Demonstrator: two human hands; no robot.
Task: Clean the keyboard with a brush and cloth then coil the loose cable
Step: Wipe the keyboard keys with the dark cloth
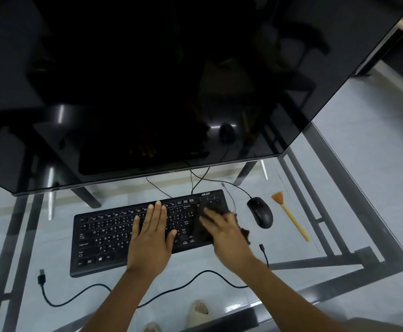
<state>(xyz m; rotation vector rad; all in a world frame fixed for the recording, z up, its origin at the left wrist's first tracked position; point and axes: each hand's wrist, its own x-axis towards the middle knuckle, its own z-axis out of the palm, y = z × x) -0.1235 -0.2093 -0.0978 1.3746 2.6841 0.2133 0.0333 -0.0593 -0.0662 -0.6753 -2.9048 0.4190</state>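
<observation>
Pressing a dark crumpled cloth [242, 230] flat-fingered onto the number-pad end, right hand [224, 232] works the black plastic keyboard [104, 238], whose long axis runs leftward under the flat, empty left hand [151, 233]; loose black cable [80, 292] lies nearer the body.

The keyboard [128, 233] is black, with small white letters and signs on its keys and a pale logo at its far right corner. The cloth [242, 230] under the right hand [224, 232] is dark brown. The mouse [260, 212] is black, and so is its thin wire. The brush [291, 216] has a pale yellow handle and orange bristles. The loose cable [128, 294] is black, with black plugs on both ends. The monitor [147, 80] is glossy black with faint reflections. The table [375, 188] is clear glass on a dark grey frame, and the floor seen through it is pale grey-blue. Below are beige slippers [199, 312]
</observation>
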